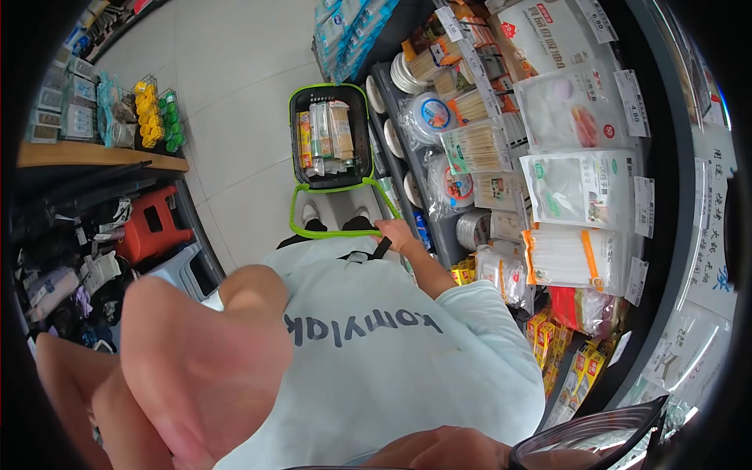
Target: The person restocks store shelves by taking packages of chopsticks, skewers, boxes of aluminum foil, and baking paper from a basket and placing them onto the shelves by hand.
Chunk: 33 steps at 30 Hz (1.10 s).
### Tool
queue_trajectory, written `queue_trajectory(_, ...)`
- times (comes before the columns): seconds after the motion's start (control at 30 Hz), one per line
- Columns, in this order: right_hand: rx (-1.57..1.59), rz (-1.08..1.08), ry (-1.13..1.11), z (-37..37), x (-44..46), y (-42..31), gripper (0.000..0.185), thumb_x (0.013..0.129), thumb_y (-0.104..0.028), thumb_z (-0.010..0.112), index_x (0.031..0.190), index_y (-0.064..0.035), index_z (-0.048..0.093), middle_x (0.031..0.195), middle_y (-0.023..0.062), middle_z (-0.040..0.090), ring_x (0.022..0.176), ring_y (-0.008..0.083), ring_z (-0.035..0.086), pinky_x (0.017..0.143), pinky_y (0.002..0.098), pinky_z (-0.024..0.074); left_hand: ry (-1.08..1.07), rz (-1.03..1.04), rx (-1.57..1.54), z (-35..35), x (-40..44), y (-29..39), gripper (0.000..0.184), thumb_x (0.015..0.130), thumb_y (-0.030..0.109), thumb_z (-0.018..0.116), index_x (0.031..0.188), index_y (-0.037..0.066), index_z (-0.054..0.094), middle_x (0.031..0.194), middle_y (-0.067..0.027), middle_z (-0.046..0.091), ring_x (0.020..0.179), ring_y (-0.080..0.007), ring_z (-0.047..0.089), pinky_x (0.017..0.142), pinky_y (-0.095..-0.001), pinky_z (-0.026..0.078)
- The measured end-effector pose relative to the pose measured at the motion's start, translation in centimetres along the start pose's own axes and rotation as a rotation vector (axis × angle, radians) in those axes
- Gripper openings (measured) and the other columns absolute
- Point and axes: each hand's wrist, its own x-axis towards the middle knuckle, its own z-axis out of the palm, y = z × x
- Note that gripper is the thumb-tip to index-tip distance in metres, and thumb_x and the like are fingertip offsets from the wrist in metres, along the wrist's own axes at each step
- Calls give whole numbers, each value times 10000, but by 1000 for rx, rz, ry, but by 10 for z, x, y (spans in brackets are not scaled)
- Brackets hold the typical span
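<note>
My right hand [397,234] is closed around the bright green handle [339,233] of a shopping basket, in front of my waist. The black basket [332,186] with its green rim sits on the floor just ahead of my feet. Inside it lie several packaged goods [329,129], too small to identify. My left hand [204,372] is raised close to the lens and looms large and slightly blurred at the lower left. Its fingers are bent but apart, with nothing visible in them; the fingertips partly leave the view.
Along my right runs a shelf of disposable goods: glove packs [580,188], a straw pack [576,257], skewers [476,146] and wrapped plates [433,115]. To my left stand a wooden-topped display [102,157], a red stool [149,225] and wire baskets of yellow and green items [149,113]. Tiled floor [235,63] stretches ahead.
</note>
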Motion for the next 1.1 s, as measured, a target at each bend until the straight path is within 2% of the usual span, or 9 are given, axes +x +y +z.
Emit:
queue_trajectory(0.07,-12,11,-9,1,0,0,337,841,-415,660,862,-83,603,841,144,684,821,386,661,705,495,514,-71,-107,-67,-5,2,-6,216,689,86,700,869,200,667,1074,80,504,1013,-87,359,883,-327,231)
queue_trajectory(0.13,-24,0,-26,3,3,-2,335,839,-414,661,861,-84,604,847,146,686,823,389,661,706,497,515,-3,-50,19,34,1,-29,170,722,135,730,851,206,644,1080,78,498,981,-62,400,871,-338,250)
queue_trajectory(0.2,-11,13,-9,6,2,1,335,830,-413,668,864,-85,604,843,152,686,819,392,661,704,505,513,55,-243,-331,45,-1,-34,132,798,102,708,853,180,617,1064,64,507,873,-10,467,853,-339,316)
queue_trajectory(0.23,-33,-59,12,10,0,7,442,865,-521,624,885,-80,629,826,167,701,819,378,681,726,491,530,87,-344,-506,45,-2,-33,126,836,85,697,854,167,603,1056,57,512,819,16,501,844,-340,349)
queue_trajectory(0.27,-28,-66,4,8,1,4,442,865,-521,624,885,-80,629,826,167,701,819,378,681,726,491,530,90,-346,-495,43,-2,-31,126,836,85,697,854,167,603,1056,57,512,819,16,501,844,-340,349)
queue_trajectory(0.4,-53,51,-53,3,0,-4,441,850,-525,635,871,-85,626,823,162,700,810,374,681,712,486,534,104,-286,-452,50,-11,-20,77,872,55,611,871,127,583,1041,28,525,852,2,503,867,-307,350)
queue_trajectory(0.47,-13,25,-16,0,0,-6,332,827,-410,674,873,-89,603,824,159,675,812,390,658,691,504,507,105,-247,-435,83,-19,-42,68,890,40,568,879,106,573,1034,13,532,868,-5,504,879,-290,351)
queue_trajectory(0.83,1,11,8,0,-3,-7,365,848,-443,657,855,-83,601,820,148,674,811,386,660,699,501,511,141,-61,-376,-13,-4,11,200,989,-42,331,926,-5,517,995,-69,568,958,-42,510,941,-199,354)
queue_trajectory(1.1,10,25,13,0,-2,-9,419,857,-499,633,878,-81,621,841,153,690,808,395,664,710,501,520,210,94,-553,0,-6,-10,148,932,117,457,964,-12,521,1055,-109,537,1032,-126,487,984,-277,314)
